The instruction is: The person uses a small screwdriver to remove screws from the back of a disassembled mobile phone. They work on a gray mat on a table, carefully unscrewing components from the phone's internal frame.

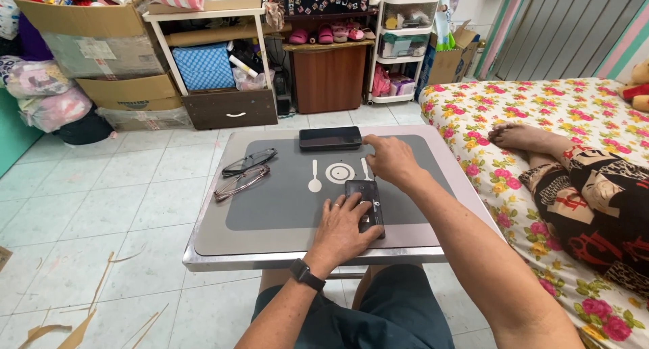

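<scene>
A small grey table [270, 234] stands in front of me with a darker mat printed with a spoon, plate and fork. My left hand [343, 229] lies flat on a dark phone [366, 202] near the front edge, fingers over its left side. My right hand [391, 160] reaches toward the far edge, its index finger touching the right end of a black rectangular case [330, 138]. Two pairs of glasses [243, 173] lie on the left of the table. A dark watch sits on my left wrist.
A bed with a floral sheet [541, 112] runs along the right, with another person's bare foot and patterned-clad leg [574, 173] on it. Shelves, cardboard boxes and plastic drawers [405, 38] line the far wall. Tiled floor lies to the left.
</scene>
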